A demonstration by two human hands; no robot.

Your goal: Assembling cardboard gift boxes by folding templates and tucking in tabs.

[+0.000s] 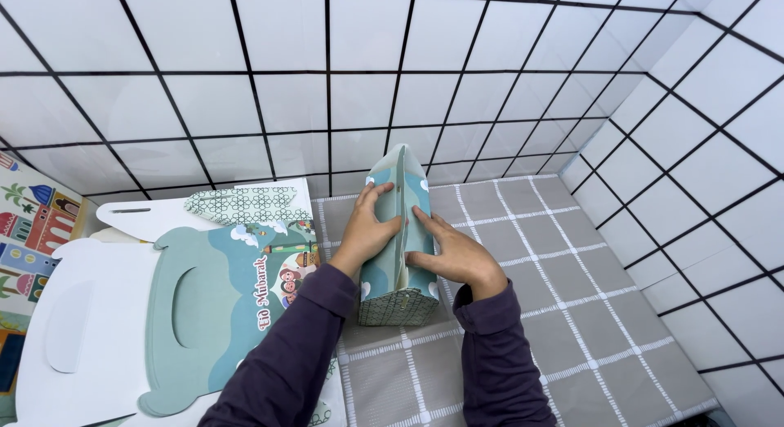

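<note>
Pressing flat with fingers [377,200] together on both faces of the teal paper box [398,239]: left hand [366,231] on its left face, right hand [453,251] on its right. Standing upright on the grey checked desk [555,255], top edges meeting in a ridge. Flat die-cut sheets [204,304] just left of the box; open cloth right of it; tiled wall [327,84] behind.

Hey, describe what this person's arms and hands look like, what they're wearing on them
Both arms wear long dark purple sleeves of soft, slightly creased fabric that end at the wrists. The left hand and the right hand are bare: no gloves, rings, watch or bracelet show. The sleeves are plain, with no visible markings or buttons.
</note>
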